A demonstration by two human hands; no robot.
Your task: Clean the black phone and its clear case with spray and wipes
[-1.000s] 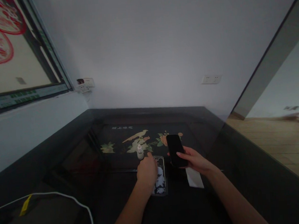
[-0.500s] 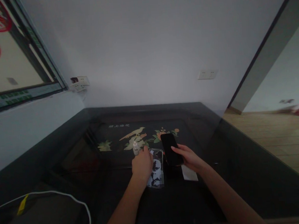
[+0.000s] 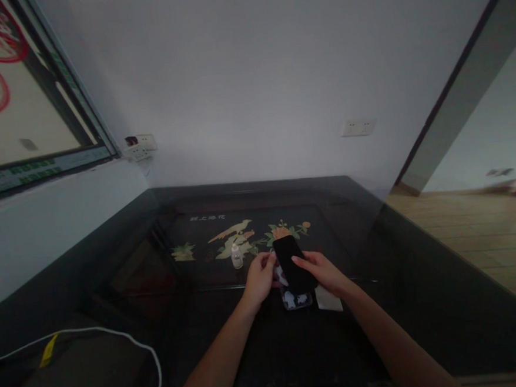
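Observation:
A black phone is gripped in my right hand, its dark screen facing up. Just beneath it is a phone case with a black-and-white pattern; its lower end shows below the phone. My left hand is closed on the case's left edge, close to the phone. A small white dropper bottle stands upright on the dark glass table, just left of my left hand. A white sheet lies flat on the table under my right wrist.
The table top has a painted bird-and-flower panel under the glass. A white cable with a yellow tag curves along the near left. Wall sockets sit at the back left corner; a wooden floor opens to the right.
My left hand has slid the patterned case to the right, from beside the phone to under it. My right hand has brought the phone down over the case.

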